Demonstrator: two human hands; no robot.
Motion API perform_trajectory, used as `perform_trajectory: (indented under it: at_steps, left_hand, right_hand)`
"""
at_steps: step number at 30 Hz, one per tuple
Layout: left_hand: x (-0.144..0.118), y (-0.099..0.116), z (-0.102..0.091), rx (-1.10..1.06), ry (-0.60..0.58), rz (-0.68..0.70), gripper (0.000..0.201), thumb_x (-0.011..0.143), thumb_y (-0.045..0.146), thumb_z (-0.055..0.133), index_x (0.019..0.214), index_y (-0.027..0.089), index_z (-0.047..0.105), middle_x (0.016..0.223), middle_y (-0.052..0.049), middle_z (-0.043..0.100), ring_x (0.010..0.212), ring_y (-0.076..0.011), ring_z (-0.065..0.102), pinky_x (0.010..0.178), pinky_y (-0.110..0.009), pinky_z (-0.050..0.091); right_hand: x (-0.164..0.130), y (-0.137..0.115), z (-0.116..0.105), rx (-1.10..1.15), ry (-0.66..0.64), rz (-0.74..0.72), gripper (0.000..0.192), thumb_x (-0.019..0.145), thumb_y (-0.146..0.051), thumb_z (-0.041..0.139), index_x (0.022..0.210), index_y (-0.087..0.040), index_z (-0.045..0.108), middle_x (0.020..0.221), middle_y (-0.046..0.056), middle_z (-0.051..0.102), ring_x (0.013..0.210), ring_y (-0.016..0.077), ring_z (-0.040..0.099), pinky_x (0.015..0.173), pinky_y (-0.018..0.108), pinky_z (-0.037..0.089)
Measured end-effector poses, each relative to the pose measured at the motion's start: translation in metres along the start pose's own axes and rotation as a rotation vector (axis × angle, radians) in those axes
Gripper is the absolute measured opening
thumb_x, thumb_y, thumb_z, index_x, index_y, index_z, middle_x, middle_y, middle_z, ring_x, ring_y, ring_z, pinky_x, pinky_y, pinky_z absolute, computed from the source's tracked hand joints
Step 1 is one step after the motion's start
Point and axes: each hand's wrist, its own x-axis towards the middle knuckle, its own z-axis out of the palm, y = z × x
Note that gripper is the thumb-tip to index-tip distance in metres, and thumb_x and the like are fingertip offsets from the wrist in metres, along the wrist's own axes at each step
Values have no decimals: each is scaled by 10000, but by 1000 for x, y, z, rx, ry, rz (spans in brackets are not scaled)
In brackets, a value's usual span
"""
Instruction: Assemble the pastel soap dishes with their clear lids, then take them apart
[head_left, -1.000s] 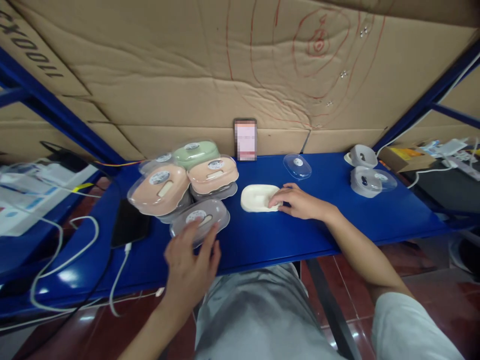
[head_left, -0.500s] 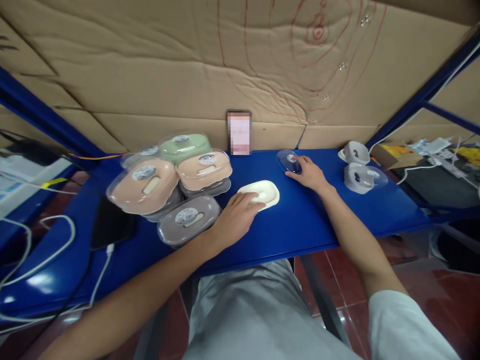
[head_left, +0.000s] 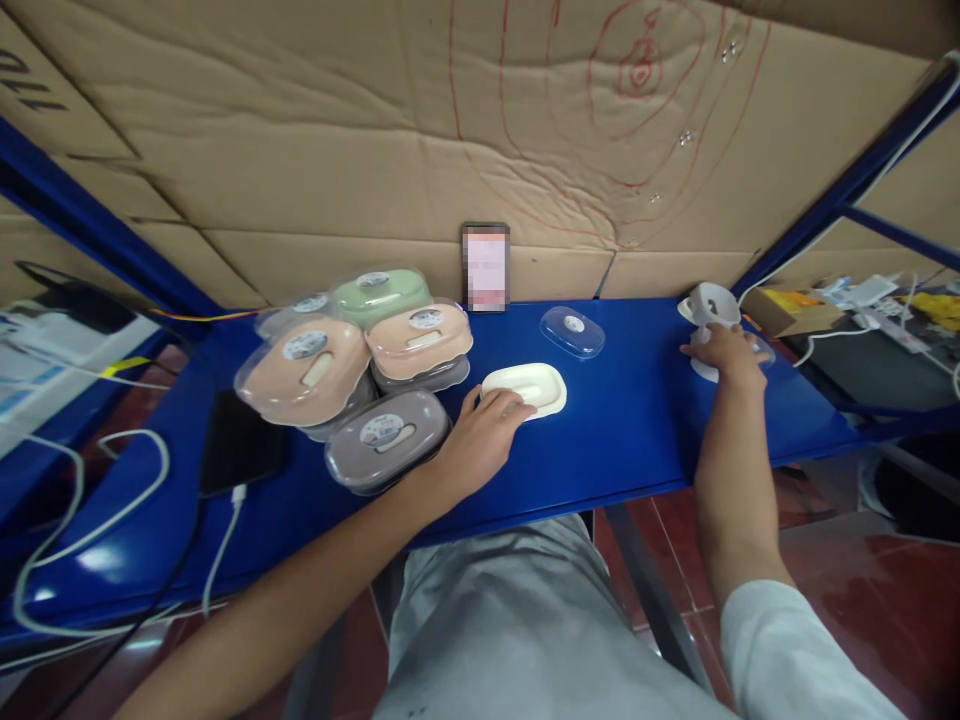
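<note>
A cream oval dish [head_left: 551, 390] with a raised rim lies on the blue table. My left hand [head_left: 487, 428] has its fingers closed over the left part of this dish. Farther right, my right hand [head_left: 726, 352] is over a small light grey container [head_left: 703, 368], thumb and fingers bent around its sides and hiding most of it. Just behind that stands a similar grey container [head_left: 714, 303] with a dark oval opening. Between my hands, a clear oval lid [head_left: 573, 332] with a round sticker rests flat on the table.
Several lidded oval boxes are stacked at the left: peach [head_left: 304, 370], green [head_left: 381, 296] and grey [head_left: 390, 438]. A phone [head_left: 486, 268] leans against the cardboard wall [head_left: 337, 180]. A dark tablet [head_left: 241, 445] with a white cable lies on the table's left side.
My right hand has left the clear lid and moved right, onto the front grey container. The lid stays behind on the table. My left hand remains on the cream dish.
</note>
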Motion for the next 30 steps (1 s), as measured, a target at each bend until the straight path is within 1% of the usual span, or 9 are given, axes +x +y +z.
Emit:
perform_trajectory:
  at_steps: [4, 7, 10, 12, 15, 18, 22, 27, 30]
  left_hand:
    - [1, 0, 1, 11, -2, -1, 453, 991, 13, 443, 1310, 223, 688, 1310, -99, 720, 1303, -281, 623, 1222, -567, 353]
    - [1, -1, 1, 23, 0, 11, 453, 990, 10, 449, 1314, 223, 685, 1322, -96, 717, 1313, -276, 618, 1221, -563, 359]
    - [0, -2, 1, 28, -1, 18, 471, 976, 0, 458, 1323, 226, 683, 1321, -93, 714, 1315, -273, 618, 1226, -572, 363]
    - [-1, -3, 1, 27, 9, 27, 482, 966, -7, 463, 1323, 227, 685, 1333, -101, 701, 1315, -277, 619, 1225, -582, 374]
    - [-2, -4, 3, 14, 55, 47, 459, 959, -7, 476, 1292, 211, 704, 1420, -134, 638, 1358, -298, 591, 1207, -566, 420]
    - [-2, -6, 6, -27, 107, 68, 404, 973, 10, 475, 1237, 189, 723, 1444, -152, 598, 1390, -318, 560, 1218, -558, 429]
    - [-1, -9, 9, -113, 117, 67, 372, 996, 35, 456, 1219, 194, 706, 1425, -146, 584, 1392, -310, 562, 1275, -616, 358]
    - [0, -10, 11, -208, 125, 18, 350, 998, 71, 481, 1284, 203, 634, 1507, -165, 495, 1472, -314, 506, 1269, -580, 401]
    - [1, -8, 13, -246, 178, -68, 500, 990, 96, 530, 1478, 195, 482, 1668, -217, 306, 1582, -349, 381, 1263, -569, 415]
  right_hand:
    - [-5, -17, 13, -1, -60, -273, 494, 851, -414, 720, 1324, -274, 728, 1520, 194, 604, 1447, 509, 489, 1119, 827, 309]
    - [-14, -50, 25, 37, -142, -551, 490, 822, -313, 693, 1309, -282, 738, 1562, 125, 593, 1487, 413, 485, 1217, 700, 329]
    - [-22, -69, 28, 61, -193, -649, 562, 840, -295, 695, 1402, -315, 691, 1645, 68, 523, 1546, 362, 429, 1275, 615, 301]
    - [-25, -66, 21, 55, -173, -566, 675, 872, -393, 727, 1529, -349, 576, 1755, 56, 354, 1618, 382, 297, 1293, 667, 207]
    - [-27, -44, 4, 26, -100, -216, 956, 907, -646, 698, 1687, -250, 314, 1799, 224, 118, 1641, 480, 148, 1216, 805, 146]
    - [-25, -26, -11, -11, -115, 114, 961, 897, -675, 721, 1594, -75, 441, 1616, 414, 378, 1526, 548, 364, 1132, 803, 281]
    - [-28, -26, -25, -18, -138, 182, 604, 879, -495, 791, 1295, -66, 708, 1372, 361, 635, 1353, 485, 589, 1095, 668, 412]
    - [-59, -50, -43, 69, -38, -76, 533, 988, -384, 586, 1395, -48, 657, 1380, 344, 647, 1330, 473, 615, 1084, 648, 445]
    - [-94, -77, -42, 189, -111, -461, 521, 952, -473, 671, 1401, -210, 685, 1361, 154, 731, 1266, 360, 680, 1117, 502, 486]
